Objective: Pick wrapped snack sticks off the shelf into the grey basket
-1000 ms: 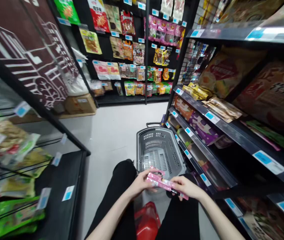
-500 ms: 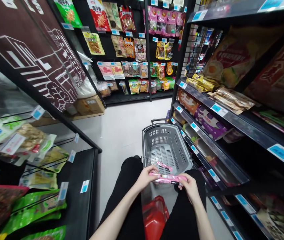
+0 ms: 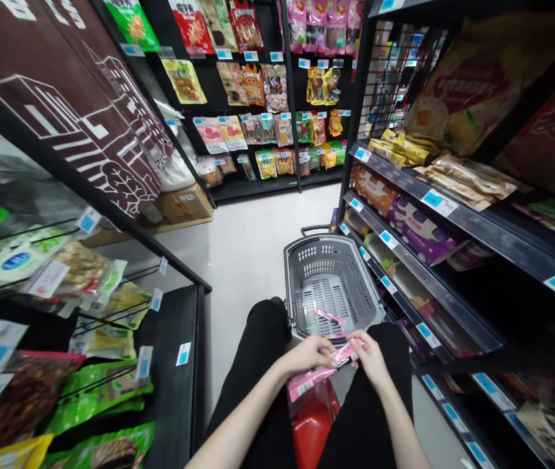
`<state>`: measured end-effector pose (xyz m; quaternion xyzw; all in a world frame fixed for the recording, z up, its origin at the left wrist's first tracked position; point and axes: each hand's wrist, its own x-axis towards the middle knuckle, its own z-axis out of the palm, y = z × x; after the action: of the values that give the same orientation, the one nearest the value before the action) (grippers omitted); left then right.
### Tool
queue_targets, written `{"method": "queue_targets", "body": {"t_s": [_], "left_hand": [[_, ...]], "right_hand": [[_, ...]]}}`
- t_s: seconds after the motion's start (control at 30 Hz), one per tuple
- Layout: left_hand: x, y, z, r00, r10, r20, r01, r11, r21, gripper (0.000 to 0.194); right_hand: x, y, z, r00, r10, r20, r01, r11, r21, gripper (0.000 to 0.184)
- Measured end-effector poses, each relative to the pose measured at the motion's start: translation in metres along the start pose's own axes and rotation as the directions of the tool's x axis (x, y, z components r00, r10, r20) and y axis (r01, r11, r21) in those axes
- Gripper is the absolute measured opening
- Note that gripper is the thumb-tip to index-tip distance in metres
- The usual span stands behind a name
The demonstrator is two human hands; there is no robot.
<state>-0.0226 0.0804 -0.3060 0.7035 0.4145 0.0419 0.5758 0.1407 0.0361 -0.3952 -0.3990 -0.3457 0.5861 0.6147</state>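
Between my knees I hold a long pink snack packet, tilted with its lower end toward the left. My left hand is closed on its middle, and my right hand pinches its upper right end. Whether more than one packet is in my hands I cannot tell. Just beyond them stands a grey shopping basket with slotted walls. Another pink packet lies on the basket's floor. Under my hands is a red object, partly hidden by the packet and my legs.
Shelving with boxes and bags rises close on the right. On the left, a dark rack holds bagged snacks on hooks. Hanging snack packs cover the back wall. A cardboard box sits on the floor at the far left.
The held pink packet has gone from nearly level to tilted, its left end lower. My left hand has shifted along it toward my right hand. The view has shifted slightly.
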Motion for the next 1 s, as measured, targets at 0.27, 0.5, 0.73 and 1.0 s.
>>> {"method": "queue_targets", "body": {"t_s": [0.27,0.5,0.73,1.0], "left_hand": [[-0.029,0.0,-0.034,0.969,0.037,0.244,0.081,0.888,-0.453,0.055],[-0.017,-0.02,-0.039,0.994,0.098,-0.057,-0.11,0.705,-0.701,0.037],[-0.003,-0.022,-0.04,0.93,0.011,-0.368,-0.223,0.812,-0.539,0.058],[0.002,-0.023,-0.038,0.763,-0.026,-0.646,-0.16,0.96,-0.229,0.044]], "right_hand": [[0.003,-0.002,-0.015,0.995,0.059,-0.082,-0.037,0.966,0.256,0.038],[-0.002,-0.016,-0.023,0.988,0.115,-0.098,-0.061,0.896,0.44,0.034],[-0.004,-0.018,-0.021,0.982,0.151,-0.116,-0.086,0.897,0.433,0.053],[0.006,-0.004,-0.011,0.934,0.02,-0.357,-0.006,0.999,0.039,0.053]]}}
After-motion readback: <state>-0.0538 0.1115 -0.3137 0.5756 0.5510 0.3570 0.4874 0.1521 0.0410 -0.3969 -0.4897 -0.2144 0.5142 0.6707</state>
